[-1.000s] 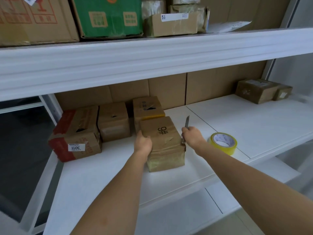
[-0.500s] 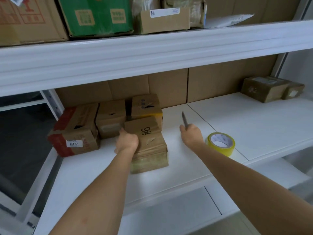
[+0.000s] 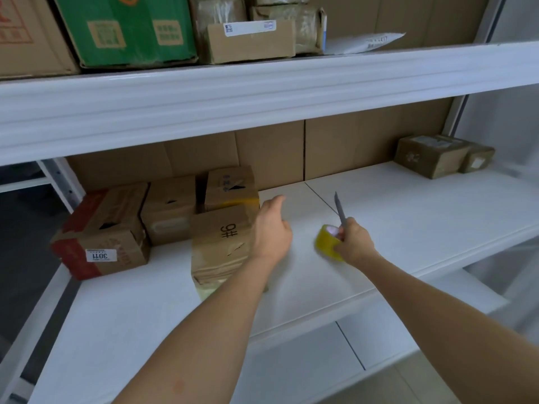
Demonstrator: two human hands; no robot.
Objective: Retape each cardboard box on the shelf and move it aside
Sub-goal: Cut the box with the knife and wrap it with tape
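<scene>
Right of the 9# box [image 3: 224, 246] on the white shelf [image 3: 408, 217], the left hand [image 3: 272, 228] hovered with its grip loose, holding nothing, while the right hand [image 3: 354, 242] gripped a knife [image 3: 339, 209] and the yellow tape roll [image 3: 326, 242].

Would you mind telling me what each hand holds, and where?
Right hand grips the grey knife by its handle and the yellow tape roll at its rim; left hand holds nothing.

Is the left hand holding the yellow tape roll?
No, the right hand grips the yellow tape roll together with a knife, while the left hand holds nothing.
</scene>
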